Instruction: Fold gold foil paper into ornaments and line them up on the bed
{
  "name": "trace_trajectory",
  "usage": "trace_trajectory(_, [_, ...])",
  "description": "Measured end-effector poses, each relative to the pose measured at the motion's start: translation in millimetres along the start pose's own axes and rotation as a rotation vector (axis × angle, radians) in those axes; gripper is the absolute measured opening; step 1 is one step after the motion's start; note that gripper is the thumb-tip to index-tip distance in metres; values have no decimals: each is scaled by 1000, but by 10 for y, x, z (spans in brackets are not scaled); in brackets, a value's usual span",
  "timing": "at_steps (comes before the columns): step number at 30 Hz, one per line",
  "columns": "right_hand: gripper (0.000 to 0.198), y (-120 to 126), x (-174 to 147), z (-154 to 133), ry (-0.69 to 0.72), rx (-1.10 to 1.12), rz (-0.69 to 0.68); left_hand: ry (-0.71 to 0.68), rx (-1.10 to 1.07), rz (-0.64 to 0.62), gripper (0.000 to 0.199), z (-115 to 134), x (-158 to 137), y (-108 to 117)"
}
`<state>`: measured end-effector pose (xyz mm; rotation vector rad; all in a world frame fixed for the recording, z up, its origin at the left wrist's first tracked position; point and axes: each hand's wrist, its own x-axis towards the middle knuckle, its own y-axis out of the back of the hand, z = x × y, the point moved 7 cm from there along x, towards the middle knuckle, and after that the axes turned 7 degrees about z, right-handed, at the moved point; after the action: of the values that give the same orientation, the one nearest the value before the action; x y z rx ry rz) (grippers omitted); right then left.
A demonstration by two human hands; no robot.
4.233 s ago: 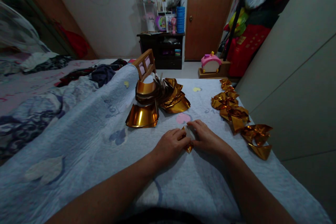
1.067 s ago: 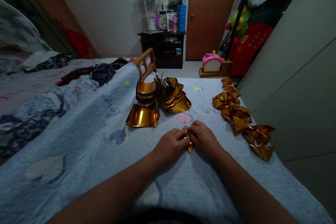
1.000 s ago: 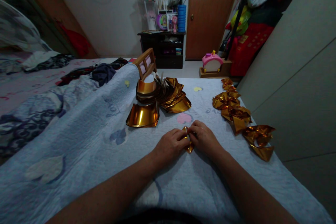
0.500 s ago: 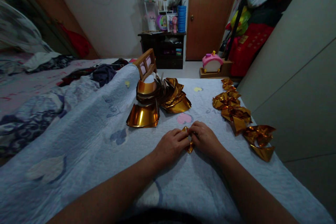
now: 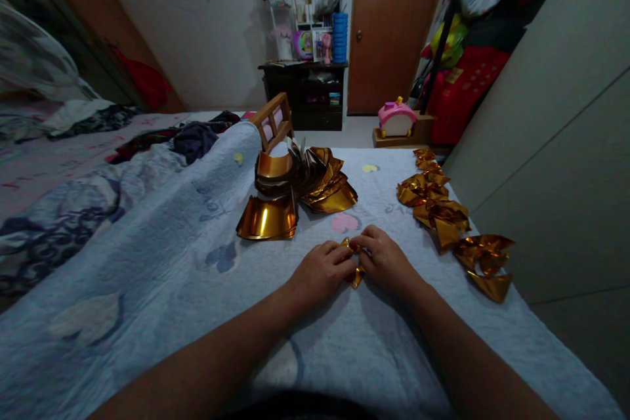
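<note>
Between my two hands, low on the bed, is a small piece of folded gold foil paper (image 5: 356,277), mostly covered by my fingers. My left hand (image 5: 322,269) grips its left side, fingers bent and pressed together. From the right, my right hand (image 5: 382,254) pinches the same piece near its top edge. Beyond my hands lie a stack of flat, curved gold foil sheets (image 5: 268,218) and a larger fanned pile of gold foil sheets (image 5: 329,187). Along the right edge runs a row of folded gold foil pieces (image 5: 440,213).
A light blue quilted cover (image 5: 191,289) with heart shapes spreads under everything. A wooden bed rail (image 5: 274,121) stands behind the pile. Rumpled clothes (image 5: 194,138) lie to the left, and a pale cabinet (image 5: 556,164) borders the right side.
My right fingers have shifted slightly at the top of the foil piece. Both hands stay in nearly the same place, and the piles are unchanged.
</note>
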<state>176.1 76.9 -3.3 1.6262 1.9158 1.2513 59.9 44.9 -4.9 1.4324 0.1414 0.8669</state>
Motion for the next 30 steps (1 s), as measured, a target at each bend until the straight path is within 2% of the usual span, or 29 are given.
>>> trace_trajectory(20, [25,-21,2,-9,19,-39,15,-14,25,29,17,-6,-22,-24])
trace_trajectory(30, [23,-41,1,-32,33,-85,-26,-20,27,32,17,3,-13,-11])
